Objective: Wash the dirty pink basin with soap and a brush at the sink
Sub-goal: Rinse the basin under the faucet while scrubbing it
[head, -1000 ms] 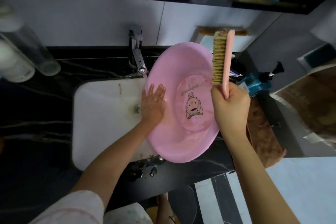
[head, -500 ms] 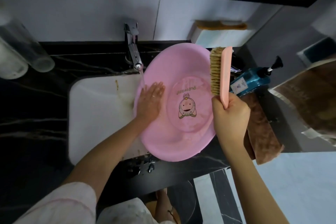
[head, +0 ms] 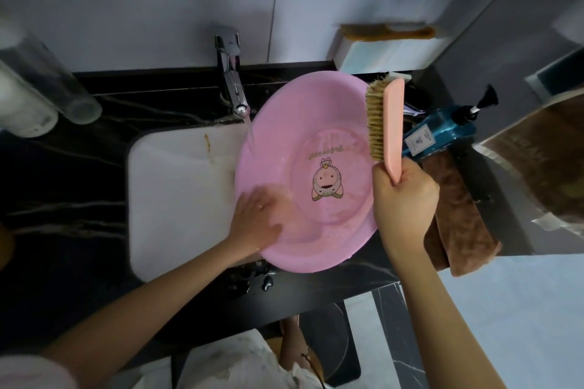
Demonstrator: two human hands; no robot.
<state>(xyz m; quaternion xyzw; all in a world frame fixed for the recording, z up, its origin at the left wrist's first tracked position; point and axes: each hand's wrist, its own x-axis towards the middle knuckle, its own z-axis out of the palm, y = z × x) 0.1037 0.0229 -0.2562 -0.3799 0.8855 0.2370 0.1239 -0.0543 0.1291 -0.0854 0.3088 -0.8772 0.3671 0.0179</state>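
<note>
The pink basin (head: 316,110), with a cartoon figure printed on its bottom, leans tilted over the right end of the white sink (head: 177,193). Water runs from the chrome tap (head: 235,95) onto the basin's left inner wall. My left hand (head: 257,219) lies flat with spread fingers on the basin's wet lower-left inside. My right hand (head: 404,196) grips the handle of a pink scrubbing brush (head: 384,123), held upright over the basin's right rim with its tan bristles facing left.
A blue pump soap bottle (head: 442,133) lies on the black counter right of the basin, next to a brown towel (head: 458,215). Another brush (head: 388,32) rests on a white box against the wall. Clear containers (head: 47,95) stand at the far left.
My left hand has slid down the basin's inner wall from near the water stream to the lower-left side. The brush stays raised in my right hand.
</note>
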